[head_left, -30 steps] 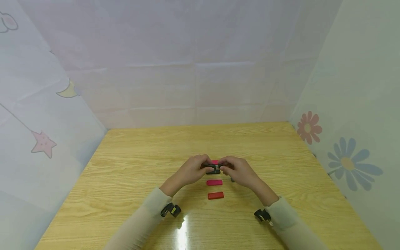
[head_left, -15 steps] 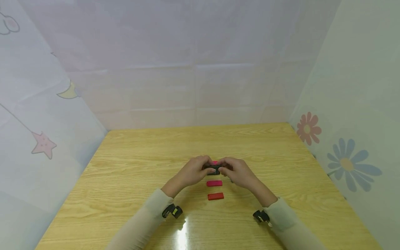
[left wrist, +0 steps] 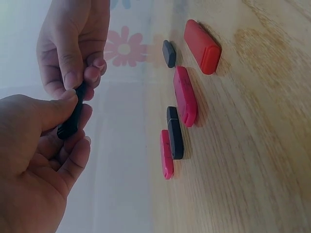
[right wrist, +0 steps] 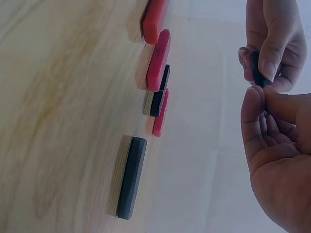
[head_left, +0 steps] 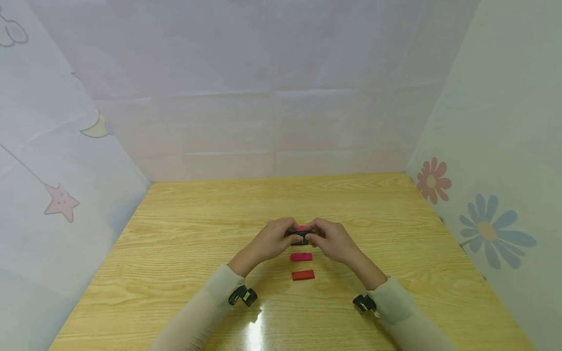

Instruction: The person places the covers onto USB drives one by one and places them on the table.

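Observation:
Both hands meet above the table around a black USB flash drive (left wrist: 70,116). My left hand (head_left: 274,240) pinches one end between thumb and fingers. My right hand (head_left: 333,239) pinches the other end, its fingertips right against the left ones and hiding much of the drive. No metal plug shows on it. Below the hands, a red flash drive (head_left: 303,275), a pink one (head_left: 301,257), a black one (left wrist: 175,133) and another pink one (left wrist: 166,154) lie in a row. The black one and far pink one are partly covered in the head view.
Another dark stick (right wrist: 131,177) lies on the table to the right of the row, hidden by my right hand in the head view. The wooden table (head_left: 197,214) ends at pale walls with printed flowers (head_left: 432,180). Each wrist wears a small black camera (head_left: 243,296).
The metal plug seen between my hands a second ago is now out of sight. My right hand has shifted slightly left, closer to the left hand. The row has not moved.

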### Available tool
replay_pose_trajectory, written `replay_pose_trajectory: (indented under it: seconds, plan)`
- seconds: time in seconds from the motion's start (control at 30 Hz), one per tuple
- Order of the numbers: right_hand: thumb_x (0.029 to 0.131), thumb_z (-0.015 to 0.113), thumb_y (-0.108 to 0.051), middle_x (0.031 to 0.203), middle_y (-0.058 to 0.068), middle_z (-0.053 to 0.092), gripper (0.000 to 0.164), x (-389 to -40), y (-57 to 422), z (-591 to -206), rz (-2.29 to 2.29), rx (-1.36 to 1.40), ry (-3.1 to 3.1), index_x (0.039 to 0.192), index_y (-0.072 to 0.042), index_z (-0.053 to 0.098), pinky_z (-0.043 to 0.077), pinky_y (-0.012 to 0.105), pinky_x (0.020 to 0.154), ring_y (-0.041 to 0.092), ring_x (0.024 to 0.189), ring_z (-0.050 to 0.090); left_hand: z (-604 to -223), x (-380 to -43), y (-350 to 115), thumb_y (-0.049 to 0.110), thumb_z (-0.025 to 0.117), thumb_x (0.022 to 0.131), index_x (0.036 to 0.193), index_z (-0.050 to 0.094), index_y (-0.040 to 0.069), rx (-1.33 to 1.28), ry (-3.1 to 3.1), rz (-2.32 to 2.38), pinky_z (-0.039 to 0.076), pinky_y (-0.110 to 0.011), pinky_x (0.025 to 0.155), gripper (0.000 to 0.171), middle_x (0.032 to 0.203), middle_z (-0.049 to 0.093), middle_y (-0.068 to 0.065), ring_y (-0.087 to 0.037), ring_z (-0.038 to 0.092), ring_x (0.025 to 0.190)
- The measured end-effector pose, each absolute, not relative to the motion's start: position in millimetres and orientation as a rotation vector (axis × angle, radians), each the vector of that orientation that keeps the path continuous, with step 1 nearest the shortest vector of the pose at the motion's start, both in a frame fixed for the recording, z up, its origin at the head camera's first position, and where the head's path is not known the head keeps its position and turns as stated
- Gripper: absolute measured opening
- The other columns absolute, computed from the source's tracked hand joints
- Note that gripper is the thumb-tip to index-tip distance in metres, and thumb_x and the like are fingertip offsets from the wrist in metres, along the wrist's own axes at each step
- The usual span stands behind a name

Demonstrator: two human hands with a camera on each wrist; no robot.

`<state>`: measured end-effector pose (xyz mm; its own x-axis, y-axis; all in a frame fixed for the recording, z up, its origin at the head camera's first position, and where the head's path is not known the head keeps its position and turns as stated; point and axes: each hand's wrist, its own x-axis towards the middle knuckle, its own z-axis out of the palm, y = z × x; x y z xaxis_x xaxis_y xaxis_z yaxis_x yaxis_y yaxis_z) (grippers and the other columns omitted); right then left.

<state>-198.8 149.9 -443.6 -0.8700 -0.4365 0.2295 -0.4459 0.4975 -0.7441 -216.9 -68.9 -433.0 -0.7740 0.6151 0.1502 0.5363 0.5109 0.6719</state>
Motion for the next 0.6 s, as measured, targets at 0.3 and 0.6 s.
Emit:
replay_pose_trajectory:
  seconds: [0.3,0.6]
  plan:
    - [0.100,0.064,-0.011,0.084,0.004,0.070,0.012,-199.7,150.2,-443.0,1.386,0.764,-2.735,0.113,-0.011,0.068,0.049,0.027,0.055,0.020,0.062,0.060,-435.8,-221.0,-64.9,0.018,0.065,0.100,0.107,0.066,0.009,0.995,2.632,1.120,0.053,-0.020,0.069,0.011,0.100,0.071,-0.002,-0.020,0.071,0.088]
    - [0.095,0.071,-0.009,0.097,-0.003,0.070,0.021,-204.1,156.9,-438.3,1.220,0.840,-2.718,0.116,-0.011,0.069,0.057,0.028,0.073,0.008,0.082,0.066,-439.8,-228.2,-61.8,0.022,0.065,0.100,0.111,0.067,0.011,1.005,2.648,1.128,0.053,-0.021,0.071,0.016,0.102,0.072,0.000,-0.010,0.069,0.086]
